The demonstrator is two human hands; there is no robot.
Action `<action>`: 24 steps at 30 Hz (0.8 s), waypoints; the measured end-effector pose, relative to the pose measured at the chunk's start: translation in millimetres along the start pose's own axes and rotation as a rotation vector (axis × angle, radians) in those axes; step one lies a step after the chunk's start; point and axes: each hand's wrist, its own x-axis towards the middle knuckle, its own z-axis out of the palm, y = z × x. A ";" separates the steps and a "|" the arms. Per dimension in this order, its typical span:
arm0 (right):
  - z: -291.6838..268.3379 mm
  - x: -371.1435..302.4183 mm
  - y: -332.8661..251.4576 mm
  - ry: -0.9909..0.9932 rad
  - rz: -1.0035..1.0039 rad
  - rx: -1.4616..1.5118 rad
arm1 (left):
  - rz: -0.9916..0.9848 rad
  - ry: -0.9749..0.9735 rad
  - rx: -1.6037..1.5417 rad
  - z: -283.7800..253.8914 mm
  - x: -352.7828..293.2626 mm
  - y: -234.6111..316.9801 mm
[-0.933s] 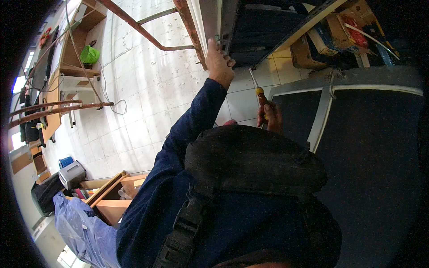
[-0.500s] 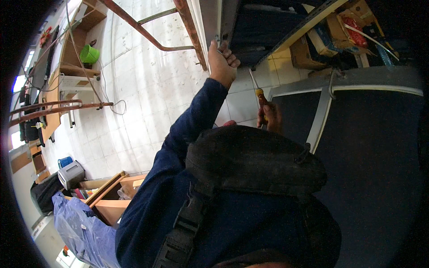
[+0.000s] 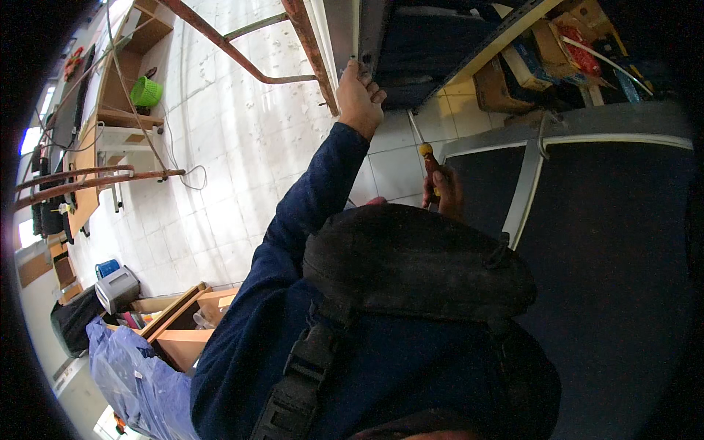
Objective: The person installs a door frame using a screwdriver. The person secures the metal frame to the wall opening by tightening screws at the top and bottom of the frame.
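My left hand (image 3: 361,99) is raised to a grey metal upright (image 3: 345,33). Its thumb and fingers are pinched together against the face of the upright, and whatever they hold is too small to make out. Lower and to the right, my right hand (image 3: 449,194) is wrapped round the red and yellow handle of a screwdriver (image 3: 427,158). The thin shaft points up and away, with its tip apart from my left hand. A black bag (image 3: 418,264) strapped on my chest hides part of my right arm.
A rusty metal frame (image 3: 308,44) stands just left of the upright. On the right are dark panels with a pale metal frame (image 3: 524,191), and beyond them cardboard boxes (image 3: 495,88). Desks, a green basket (image 3: 147,92) and an open wooden drawer (image 3: 183,345) lie leftward.
My left hand has shifted slightly left, with its fingers drawn closer in at the upright. The right hand keeps its hold on the screwdriver and has hardly moved.
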 end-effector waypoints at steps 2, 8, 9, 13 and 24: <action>0.1 -1.8 -2.5 0.020 0.005 -0.001 | -0.093 -0.027 -0.104 1.5 -0.4 0.7; 0.9 -3.7 -2.4 0.042 -0.019 -0.003 | -0.091 -0.038 -0.063 4.5 -5.9 -1.9; 1.1 -3.5 -2.7 0.025 -0.013 0.002 | -0.041 -0.023 0.009 2.7 -1.8 -3.0; -3.5 -2.9 2.8 0.019 -0.040 -0.009 | -0.172 -0.115 -0.135 -3.3 2.3 1.4; 1.8 -7.8 -6.8 0.029 -0.001 -0.085 | -0.185 -0.130 -0.180 -6.6 -4.2 2.1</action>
